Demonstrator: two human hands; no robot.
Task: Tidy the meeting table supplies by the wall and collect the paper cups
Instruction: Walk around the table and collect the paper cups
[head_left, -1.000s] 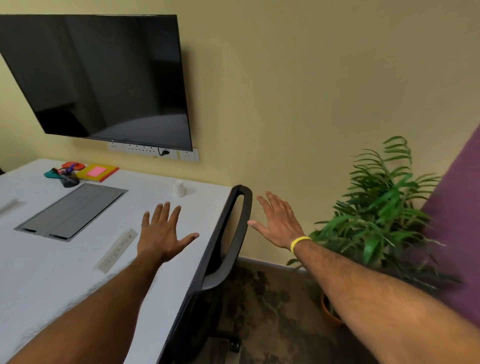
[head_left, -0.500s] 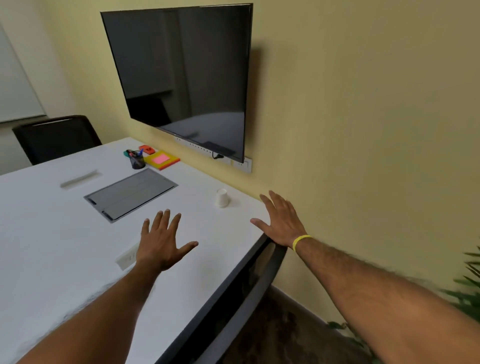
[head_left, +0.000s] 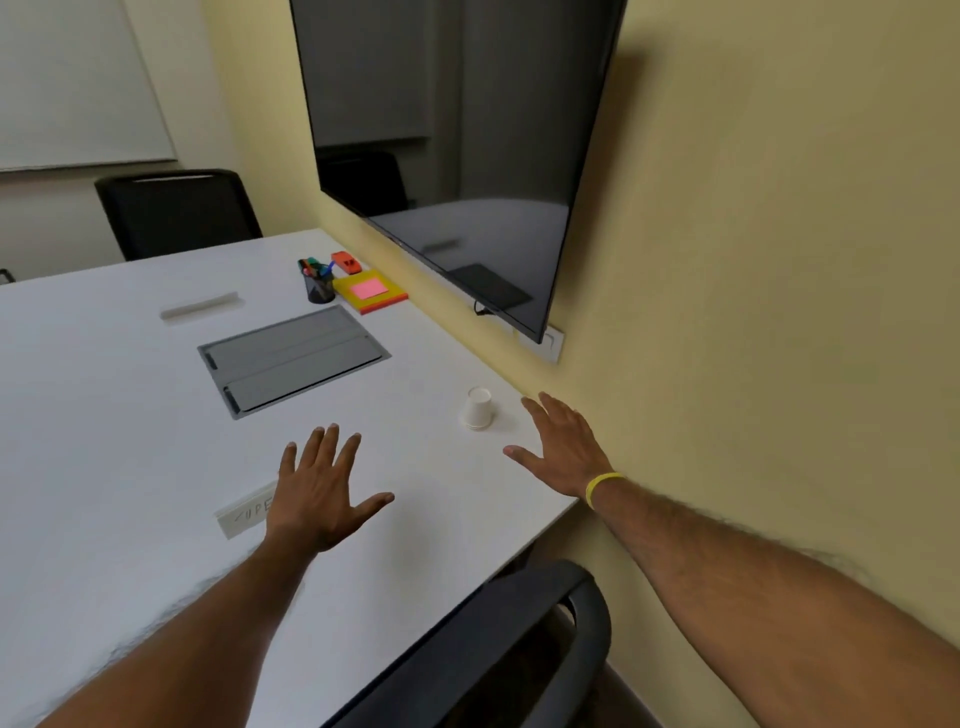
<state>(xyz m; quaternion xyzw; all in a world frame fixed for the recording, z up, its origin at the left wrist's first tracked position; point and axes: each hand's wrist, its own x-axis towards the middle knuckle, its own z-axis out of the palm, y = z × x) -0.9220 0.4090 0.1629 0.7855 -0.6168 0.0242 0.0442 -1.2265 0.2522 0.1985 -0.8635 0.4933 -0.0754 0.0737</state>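
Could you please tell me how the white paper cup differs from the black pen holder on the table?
The paper cup is white and upside down; the pen holder is black and upright. The pen holder carries coloured markers; the paper cup shows none. Both stand on the white table by the wall.

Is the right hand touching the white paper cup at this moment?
Apart. The head view shows a strip of bare table between the paper cup and the open right hand.
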